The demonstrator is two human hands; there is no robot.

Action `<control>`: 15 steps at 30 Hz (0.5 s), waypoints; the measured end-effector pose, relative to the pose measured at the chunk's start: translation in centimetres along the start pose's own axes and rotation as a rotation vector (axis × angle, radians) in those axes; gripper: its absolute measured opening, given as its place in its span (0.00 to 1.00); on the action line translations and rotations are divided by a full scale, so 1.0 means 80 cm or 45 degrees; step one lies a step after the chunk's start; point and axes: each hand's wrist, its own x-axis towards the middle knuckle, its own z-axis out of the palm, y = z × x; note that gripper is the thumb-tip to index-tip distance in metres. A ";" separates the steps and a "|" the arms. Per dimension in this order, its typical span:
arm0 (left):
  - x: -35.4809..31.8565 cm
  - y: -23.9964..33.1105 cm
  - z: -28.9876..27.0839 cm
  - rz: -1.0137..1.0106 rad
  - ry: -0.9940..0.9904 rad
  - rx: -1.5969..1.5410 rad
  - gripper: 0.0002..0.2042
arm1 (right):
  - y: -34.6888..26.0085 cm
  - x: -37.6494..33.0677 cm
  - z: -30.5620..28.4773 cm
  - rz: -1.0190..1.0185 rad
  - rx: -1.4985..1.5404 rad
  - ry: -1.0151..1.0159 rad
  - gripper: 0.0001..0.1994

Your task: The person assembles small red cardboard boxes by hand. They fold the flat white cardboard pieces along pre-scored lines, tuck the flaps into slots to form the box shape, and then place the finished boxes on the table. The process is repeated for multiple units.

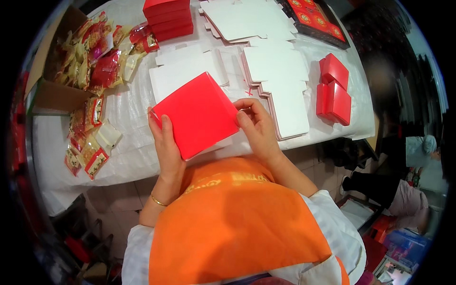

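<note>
I hold a flat red square box point(197, 114) above the near edge of the white-covered table point(133, 152). My left hand point(166, 145) grips its left lower side. My right hand point(256, 126) pinches its right edge, with the fingers at a white flap. Flat white box blanks point(275, 64) lie on the table just behind the box.
Wrapped snack packets point(92, 137) lie at the left, more of them point(97, 52) beside a cardboard carton point(52, 95). Folded red boxes point(335, 90) sit at the right, a red stack point(168, 19) at the back, a patterned tray point(316, 21) at far right. A person point(403, 190) crouches at the right.
</note>
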 end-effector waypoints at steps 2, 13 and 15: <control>-0.003 0.002 0.003 -0.010 0.004 -0.006 0.35 | 0.002 -0.002 0.000 -0.004 0.026 -0.003 0.10; -0.015 -0.002 0.005 0.007 -0.047 0.004 0.36 | -0.005 -0.002 0.024 -0.129 -0.059 0.070 0.25; -0.017 -0.007 0.002 0.059 -0.052 0.086 0.35 | -0.007 -0.002 0.021 -0.144 -0.127 0.043 0.26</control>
